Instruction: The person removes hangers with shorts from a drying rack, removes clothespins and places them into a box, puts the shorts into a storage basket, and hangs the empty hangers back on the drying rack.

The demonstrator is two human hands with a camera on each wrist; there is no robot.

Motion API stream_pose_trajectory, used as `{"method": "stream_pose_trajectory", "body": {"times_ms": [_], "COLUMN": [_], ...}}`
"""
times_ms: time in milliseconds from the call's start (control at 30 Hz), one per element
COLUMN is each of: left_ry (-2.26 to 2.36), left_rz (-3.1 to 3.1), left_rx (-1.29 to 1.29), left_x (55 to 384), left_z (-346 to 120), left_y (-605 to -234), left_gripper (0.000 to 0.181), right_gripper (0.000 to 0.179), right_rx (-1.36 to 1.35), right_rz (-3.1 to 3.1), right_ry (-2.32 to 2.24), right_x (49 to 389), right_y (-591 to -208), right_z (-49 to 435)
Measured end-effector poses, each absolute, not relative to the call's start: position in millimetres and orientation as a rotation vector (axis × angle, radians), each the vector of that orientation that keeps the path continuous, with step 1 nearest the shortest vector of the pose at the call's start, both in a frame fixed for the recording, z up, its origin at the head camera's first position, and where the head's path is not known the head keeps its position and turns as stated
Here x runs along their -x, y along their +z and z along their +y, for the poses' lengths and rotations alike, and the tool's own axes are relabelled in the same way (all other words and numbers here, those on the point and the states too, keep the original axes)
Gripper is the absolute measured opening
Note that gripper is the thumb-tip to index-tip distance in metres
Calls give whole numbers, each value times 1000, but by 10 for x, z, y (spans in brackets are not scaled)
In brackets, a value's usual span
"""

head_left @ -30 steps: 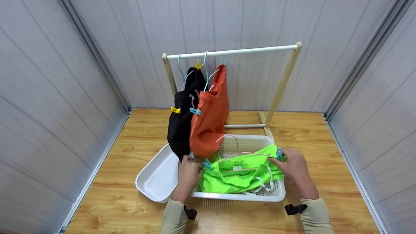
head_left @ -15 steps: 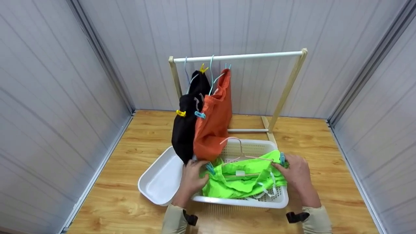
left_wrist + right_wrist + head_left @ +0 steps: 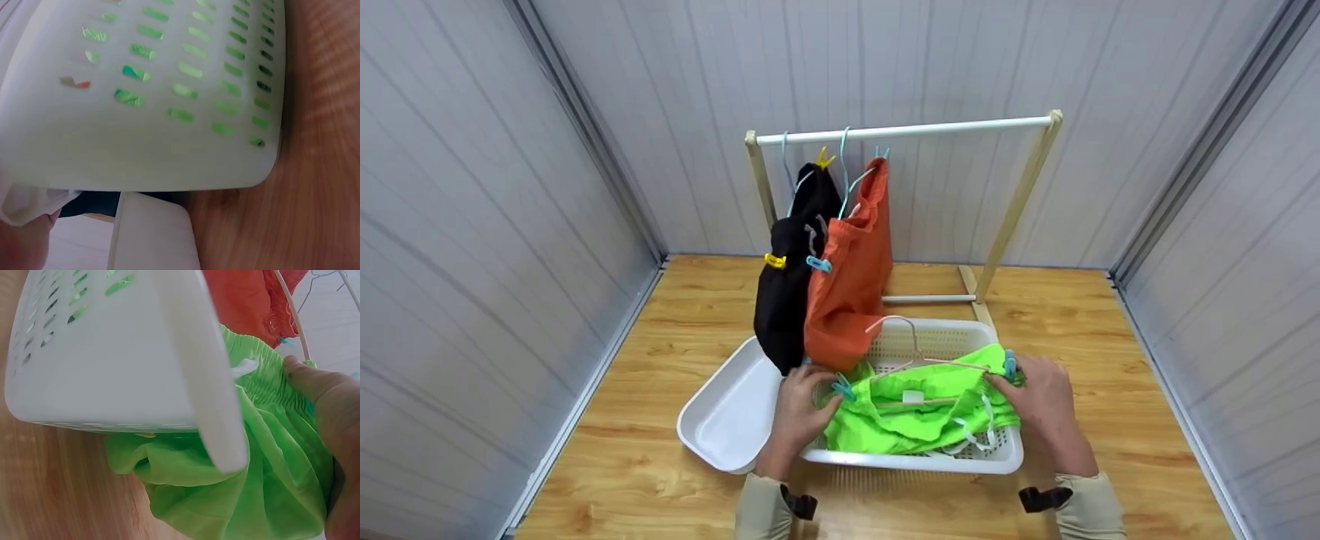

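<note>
1. Green garment (image 3: 877,431) lies across the near part of the white basket (image 3: 919,462), its right end spilling past the rim. Pink hanger (image 3: 916,345) runs through the waist opening, hook pointing up and far.

2. Right hand (image 3: 1041,390): pinching the waistband at its right end, thumb flat on the gathered cloth, just beside the right blue clip (image 3: 1010,364). Fingers behind the cloth mostly hidden.

3. Left hand (image 3: 801,409): thumb and index parted, either side of the left blue clip (image 3: 843,387). No firm grip visible; contact cannot be told.

4. Cloth looks light, thin and soft; likely to sag and fold wherever unsupported. Gathered waistband probably stretchy, the easier part to pinch. Loose white drawstring (image 3: 988,420) trails near right; could snag in the basket holes.

5. Hanger looks slim, fairly stiff, probably light. Best hold: neck below the hook, or both shoulders through the waistband, so cloth and hanger move together. Pulling cloth alone might slide it along the smooth arms.

6. Clips small, likely springy; squeezing their tails would free the cloth. Orange garment (image 3: 851,292) hangs close on the far left; hook could catch it.
</note>
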State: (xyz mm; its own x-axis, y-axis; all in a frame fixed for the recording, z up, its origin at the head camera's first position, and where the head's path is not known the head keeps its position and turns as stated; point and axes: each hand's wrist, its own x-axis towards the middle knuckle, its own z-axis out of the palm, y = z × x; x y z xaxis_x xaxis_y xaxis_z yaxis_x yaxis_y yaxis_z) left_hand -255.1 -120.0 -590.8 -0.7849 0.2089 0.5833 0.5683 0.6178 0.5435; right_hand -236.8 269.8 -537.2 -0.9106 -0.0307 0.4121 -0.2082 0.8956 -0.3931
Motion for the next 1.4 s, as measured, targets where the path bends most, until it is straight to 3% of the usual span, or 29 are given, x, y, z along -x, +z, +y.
{"method": "stream_pose_trajectory", "body": {"times_ms": [200, 767, 1400], "left_ry": [-894, -1079, -1131], "left_rz": [-2565, -2246, -2101], "left_rx": [616, 720, 672], "left_x": [2538, 2580, 2525], "left_z": [-1205, -1238, -1241], "left_y": [-5873, -5917, -5956], "left_gripper": [42, 10, 6], "right_gripper": [35, 35, 33], "right_rx": [-175, -198, -162], "right_rz": [-2640, -2537, -2598], "right_ry": [596, 598, 605], "right_x": [2358, 2397, 2371], "right_y": [-5388, -5432, -5433], "right_z": [2692, 2679, 2690]}}
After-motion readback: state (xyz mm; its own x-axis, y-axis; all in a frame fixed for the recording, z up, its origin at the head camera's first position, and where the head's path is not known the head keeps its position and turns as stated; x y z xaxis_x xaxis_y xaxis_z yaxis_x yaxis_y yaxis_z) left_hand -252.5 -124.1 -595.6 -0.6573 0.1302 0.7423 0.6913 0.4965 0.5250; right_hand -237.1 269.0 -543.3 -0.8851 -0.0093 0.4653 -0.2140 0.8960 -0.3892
